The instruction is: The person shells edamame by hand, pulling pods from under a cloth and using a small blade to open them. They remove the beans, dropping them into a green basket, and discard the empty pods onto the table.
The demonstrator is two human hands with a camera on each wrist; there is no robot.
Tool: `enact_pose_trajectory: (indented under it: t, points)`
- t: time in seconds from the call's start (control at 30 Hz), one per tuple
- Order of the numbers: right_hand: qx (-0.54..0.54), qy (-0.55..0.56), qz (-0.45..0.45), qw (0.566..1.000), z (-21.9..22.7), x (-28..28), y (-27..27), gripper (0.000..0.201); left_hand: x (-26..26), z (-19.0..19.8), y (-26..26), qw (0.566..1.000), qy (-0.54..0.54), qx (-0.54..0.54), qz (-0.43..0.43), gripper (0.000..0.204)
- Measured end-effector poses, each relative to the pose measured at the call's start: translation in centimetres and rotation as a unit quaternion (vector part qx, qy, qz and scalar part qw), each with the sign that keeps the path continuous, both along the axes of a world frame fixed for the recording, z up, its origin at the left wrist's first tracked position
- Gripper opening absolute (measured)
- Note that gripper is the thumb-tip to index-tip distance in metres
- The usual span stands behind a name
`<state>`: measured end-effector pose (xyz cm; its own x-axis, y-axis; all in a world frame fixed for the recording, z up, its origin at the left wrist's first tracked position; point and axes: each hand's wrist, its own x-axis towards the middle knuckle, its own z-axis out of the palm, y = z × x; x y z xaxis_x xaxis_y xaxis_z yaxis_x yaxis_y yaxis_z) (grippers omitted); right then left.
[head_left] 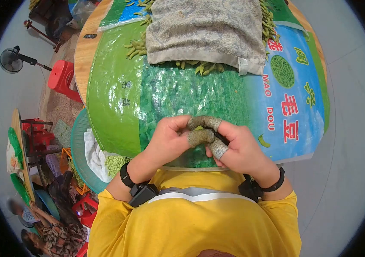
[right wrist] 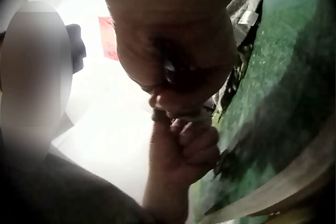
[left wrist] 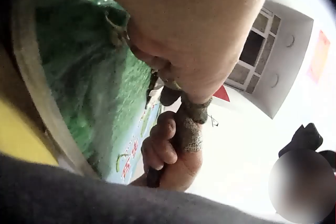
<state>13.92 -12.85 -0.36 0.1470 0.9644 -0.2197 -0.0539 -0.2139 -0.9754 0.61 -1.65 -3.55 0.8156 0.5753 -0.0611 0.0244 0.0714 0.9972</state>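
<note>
Both hands meet over the near edge of the table, with thumbs and index fingers wrapped in worn, stained tape. A small green soybean pod (head_left: 198, 127) shows between the taped fingertips, mostly covered by them. My left hand (head_left: 169, 139) pinches it between thumb and index finger. From the other side my right hand (head_left: 242, 147) closes its thumb and index finger on the same pod, its other fingers curled underneath. In the left wrist view the right hand (left wrist: 173, 150) appears beyond the left palm. The right wrist view has the left hand (right wrist: 186, 150) below the right one.
A grey patterned towel (head_left: 206, 32) covers a heap of soybean pods (head_left: 137, 48) at the table's far side. One loose pod (head_left: 264, 141) lies right of the hands. Low on the left stands a teal basket (head_left: 78, 147) with shelled beans (head_left: 116, 165) and a white cloth (head_left: 94, 154).
</note>
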Motion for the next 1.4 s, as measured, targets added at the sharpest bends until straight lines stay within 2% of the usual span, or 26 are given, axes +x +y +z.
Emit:
enact_pose_trajectory:
  t: [0.03,0.1,0.13,0.2,0.33,0.37,0.4,0.43,0.5,0.53,0.57,0.63,0.67,0.73,0.77,0.83,0.9,0.97,1.03,1.1,1.13,1.17,1.2,1.27,1.33,1.4]
  points:
    - [0.027,-0.102,0.008,0.994,0.3,-0.1,0.0,0.035,0.0,0.3,0.1,1.0,0.0,0.0,0.0,0.023]
    - [0.017,-0.117,0.009,0.993,0.2,0.1,0.2,0.035,0.0,1.0,0.6,0.989,0.044,0.138,0.002,0.021]
    - [0.008,-0.13,0.01,0.991,0.2,0.3,0.4,0.035,-0.1,0.8,0.9,0.989,0.045,0.138,0.003,0.021]
    - [0.008,-0.153,0.001,0.988,0.1,0.3,0.7,0.036,-0.6,0.3,1.3,0.927,0.092,0.364,-0.013,0.016]
    - [0.027,-0.158,-0.017,0.987,-0.3,0.5,1.5,0.034,-0.3,0.2,1.1,0.95,0.056,0.306,0.013,0.016]
    - [0.027,-0.158,-0.017,0.987,-0.6,0.5,1.6,0.034,-0.4,0.4,1.1,0.987,0.056,0.149,-0.002,0.016]
    - [0.022,-0.101,-0.022,0.994,-0.9,0.6,1.7,0.034,-0.5,0.5,1.1,0.998,0.055,-0.011,-0.016,0.016]
    - [0.016,-0.044,-0.025,0.999,-1.1,0.6,1.8,0.033,-0.7,0.6,1.3,0.998,0.055,-0.012,-0.015,0.016]
    - [0.01,-0.003,-0.048,0.999,-1.1,0.4,1.8,0.033,-1.1,0.7,1.6,0.987,0.091,-0.132,-0.016,0.019]
    - [0.004,0.038,-0.073,0.997,-1.0,0.3,1.8,0.034,-1.0,1.1,1.6,0.987,0.09,-0.132,-0.016,0.019]
    - [0.003,0.037,-0.073,0.997,-0.9,0.3,1.8,0.034,-0.8,1.8,1.7,0.987,0.085,-0.133,0.007,0.021]
    - [0.002,0.003,-0.142,0.99,-0.8,0.3,1.9,0.033,-0.6,2.0,1.6,0.988,0.079,-0.133,0.031,0.026]
    - [0.002,0.003,-0.142,0.99,-0.8,0.3,2.0,0.033,-0.4,1.7,1.3,0.994,0.053,-0.09,0.031,0.029]
    - [0.02,-0.15,-0.051,0.987,-1.0,0.5,2.1,0.03,-0.1,1.2,1.0,0.998,0.027,-0.046,0.028,0.034]
    - [0.069,-0.173,-0.056,0.981,-2.1,0.5,2.2,0.025,0.0,1.0,0.9,0.999,0.009,-0.038,0.017,0.034]
    - [0.066,-0.199,-0.039,0.977,-1.5,1.1,2.1,0.024,-0.1,1.0,0.9,0.999,-0.01,-0.03,0.007,0.035]
    - [0.063,-0.224,-0.02,0.972,-1.6,1.3,2.1,0.022,-0.4,1.2,1.0,0.999,0.03,-0.016,-0.014,0.036]
    - [0.111,-0.188,-0.045,0.975,-2.3,1.2,2.1,0.019,-0.5,1.0,0.9,0.999,0.032,-0.008,0.0,0.032]
    - [0.093,-0.208,-0.067,0.971,-1.2,0.9,1.9,0.018,-0.5,1.0,1.0,0.999,0.032,0.001,0.013,0.028]
    - [0.074,-0.226,-0.089,0.967,-1.1,0.5,1.8,0.017,-0.5,1.1,1.1,0.964,0.124,0.232,0.043,0.017]
    - [0.098,-0.291,-0.093,0.947,-1.7,0.4,1.8,0.017,-0.6,1.1,1.0,0.964,0.124,0.233,0.044,0.017]
    - [0.12,-0.353,-0.097,0.923,-2.0,0.2,1.7,0.017,-0.6,1.1,0.8,0.943,0.135,0.3,0.043,0.012]
    - [0.121,-0.353,-0.096,0.923,-1.9,-0.1,1.6,0.017,-0.5,1.1,0.6,0.918,0.146,0.366,0.041,0.007]
    - [0.146,-0.415,-0.119,0.89,-1.8,-0.8,1.5,0.019,-0.3,1.1,0.7,0.926,0.124,0.353,0.035,0.006]
    - [0.138,-0.421,-0.112,0.889,-1.7,-1.1,1.2,0.02,-0.3,1.0,0.8,0.934,0.103,0.34,0.027,0.005]
    - [0.128,-0.427,-0.107,0.889,-1.7,-1.4,1.1,0.021,-0.4,0.9,0.9,0.966,0.081,0.243,-0.012,0.005]
